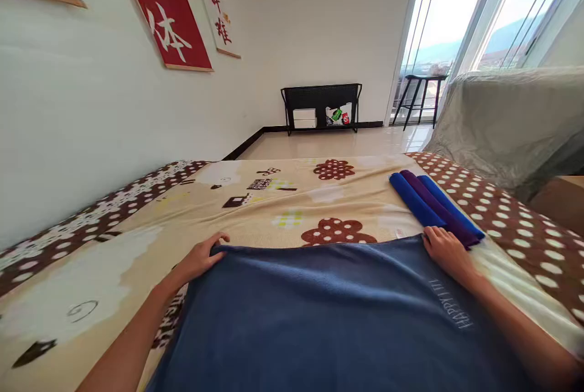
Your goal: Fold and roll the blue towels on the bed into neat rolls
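A dark blue towel (310, 313) with pale lettering near its right side is spread over the patterned blanket (255, 215). My left hand (201, 258) pinches its far left corner between thumb and fingers. At the far right corner, my right hand (447, 249) is closed on the towel's edge. Between the hands the far edge runs nearly straight, with light creases below it. The towel's near part runs out of the bottom of the view. Just beyond my right hand lie rolled towels, bright blue ones (413, 200) and a purple one (440, 212), side by side.
Brown polka-dot bedding (524, 227) borders the blanket on both sides. A plastic-covered piece of furniture (515, 118) stands at the right, with a cardboard box (559, 203) below it. A black rack (322, 106) is against the far wall, and a black stool (420, 97) is near the window.
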A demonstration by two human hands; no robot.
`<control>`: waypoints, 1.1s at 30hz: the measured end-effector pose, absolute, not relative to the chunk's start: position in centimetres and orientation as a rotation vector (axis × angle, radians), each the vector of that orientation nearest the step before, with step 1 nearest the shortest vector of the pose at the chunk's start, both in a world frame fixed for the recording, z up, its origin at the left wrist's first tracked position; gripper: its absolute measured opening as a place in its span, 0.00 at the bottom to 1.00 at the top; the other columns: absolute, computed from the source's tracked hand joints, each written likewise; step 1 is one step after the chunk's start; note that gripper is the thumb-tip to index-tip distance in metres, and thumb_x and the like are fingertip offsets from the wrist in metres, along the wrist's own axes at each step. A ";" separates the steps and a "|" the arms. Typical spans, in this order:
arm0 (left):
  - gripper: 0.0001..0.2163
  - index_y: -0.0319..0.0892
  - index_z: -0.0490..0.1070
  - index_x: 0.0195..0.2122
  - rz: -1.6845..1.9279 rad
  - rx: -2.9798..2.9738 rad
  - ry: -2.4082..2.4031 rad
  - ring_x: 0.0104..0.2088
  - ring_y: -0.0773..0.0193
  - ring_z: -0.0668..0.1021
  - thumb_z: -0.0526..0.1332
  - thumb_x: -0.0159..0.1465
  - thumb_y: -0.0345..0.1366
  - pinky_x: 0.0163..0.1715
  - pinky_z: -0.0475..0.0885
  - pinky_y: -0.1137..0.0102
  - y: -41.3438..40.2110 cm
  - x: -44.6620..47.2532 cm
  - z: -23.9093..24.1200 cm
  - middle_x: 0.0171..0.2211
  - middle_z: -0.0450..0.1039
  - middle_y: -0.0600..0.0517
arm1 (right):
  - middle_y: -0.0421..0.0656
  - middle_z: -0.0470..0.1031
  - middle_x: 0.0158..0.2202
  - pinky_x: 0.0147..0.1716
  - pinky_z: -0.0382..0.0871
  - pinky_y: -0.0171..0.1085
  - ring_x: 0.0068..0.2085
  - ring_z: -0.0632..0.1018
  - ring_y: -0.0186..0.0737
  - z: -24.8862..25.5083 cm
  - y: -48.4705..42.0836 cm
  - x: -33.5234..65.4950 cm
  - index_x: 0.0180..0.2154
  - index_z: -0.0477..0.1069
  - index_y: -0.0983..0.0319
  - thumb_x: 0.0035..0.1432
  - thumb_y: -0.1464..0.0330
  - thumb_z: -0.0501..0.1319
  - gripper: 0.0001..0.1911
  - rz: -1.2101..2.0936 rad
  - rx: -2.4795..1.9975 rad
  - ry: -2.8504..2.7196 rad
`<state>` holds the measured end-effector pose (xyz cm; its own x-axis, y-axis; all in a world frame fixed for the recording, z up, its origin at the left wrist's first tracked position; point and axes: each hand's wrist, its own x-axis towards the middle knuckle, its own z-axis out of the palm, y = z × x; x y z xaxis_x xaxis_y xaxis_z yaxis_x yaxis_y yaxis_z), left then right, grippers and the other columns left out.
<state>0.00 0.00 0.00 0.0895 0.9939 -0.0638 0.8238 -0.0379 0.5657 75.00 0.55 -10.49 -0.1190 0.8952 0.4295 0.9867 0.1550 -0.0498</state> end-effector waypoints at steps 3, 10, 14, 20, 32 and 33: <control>0.22 0.45 0.79 0.41 0.489 1.869 1.794 0.48 0.47 0.77 0.65 0.54 0.57 0.45 0.69 0.66 -0.2 -1.1 -0.1 0.46 0.78 0.46 | 0.53 0.73 0.48 0.47 0.68 0.44 0.44 0.77 0.47 -10.5 0.9 75.3 0.52 0.66 0.65 0.68 0.66 0.46 0.18 -0.326 -1.791 -2.052; 0.24 0.42 0.73 0.31 0.605 1.655 1.778 0.30 0.58 0.77 0.68 0.48 0.60 0.27 0.71 0.70 -1.2 -2.8 -0.6 0.30 0.76 0.50 | 0.46 0.74 0.45 0.38 0.69 0.39 0.39 0.77 0.42 -9.3 1.0 76.7 0.42 0.71 0.59 0.64 0.60 0.51 0.14 -0.192 -1.834 -2.009; 0.27 0.42 0.70 0.34 0.757 1.514 1.845 0.19 0.67 0.69 0.67 0.48 0.61 0.17 0.61 0.73 -1.4 -2.8 -1.7 0.24 0.72 0.55 | 0.45 0.75 0.38 0.33 0.66 0.40 0.35 0.77 0.43 -9.3 0.8 77.1 0.37 0.70 0.59 0.62 0.54 0.53 0.16 -0.157 -1.924 -1.891; 0.26 0.41 0.73 0.35 1.012 1.463 1.997 0.29 0.60 0.78 0.66 0.51 0.61 0.26 0.71 0.70 -0.9 -1.5 -4.3 0.30 0.78 0.49 | 0.46 0.78 0.34 0.34 0.66 0.39 0.34 0.78 0.44 -10.4 -0.3 76.5 0.43 0.69 0.60 0.66 0.55 0.49 0.18 -0.135 -1.985 -1.742; 0.15 0.48 0.69 0.41 0.921 1.739 2.306 0.31 0.58 0.79 0.53 0.64 0.51 0.34 0.66 0.71 0.6 -2.6 -4.8 0.27 0.76 0.54 | 0.44 0.77 0.36 0.27 0.57 0.35 0.30 0.76 0.38 -10.1 1.8 72.2 0.49 0.66 0.63 0.72 0.58 0.46 0.19 -0.301 -2.182 -1.705; 0.14 0.48 0.69 0.40 0.888 1.761 2.319 0.31 0.58 0.79 0.53 0.64 0.50 0.34 0.66 0.71 0.8 -3.0 -4.7 0.28 0.76 0.54 | 0.44 0.77 0.38 0.27 0.58 0.35 0.30 0.76 0.36 -10.2 1.9 71.9 0.50 0.66 0.63 0.72 0.58 0.46 0.19 -0.298 -2.195 -1.721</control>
